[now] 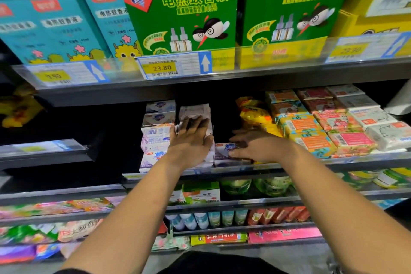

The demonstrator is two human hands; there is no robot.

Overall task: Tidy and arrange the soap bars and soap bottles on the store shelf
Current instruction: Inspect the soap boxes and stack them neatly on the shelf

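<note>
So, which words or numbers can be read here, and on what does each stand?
"电热蚊香液": left green box, right green box, teal box.
"0.6%": left green box.
"23.80": middle price tag.
"9.90": left price tag.
Too blurred to read: soap packs, right price tag.

Your left hand [191, 138] hides much of the white soap pack [195, 110] beneath it, your right hand [255, 147] covers the lavender soap box [222, 150] so its grip is unclear, and the far price tag [54, 76] is blurred.

A shop: tiered shelves [222, 80] of packaged goods behind price tags [162, 68].
</note>
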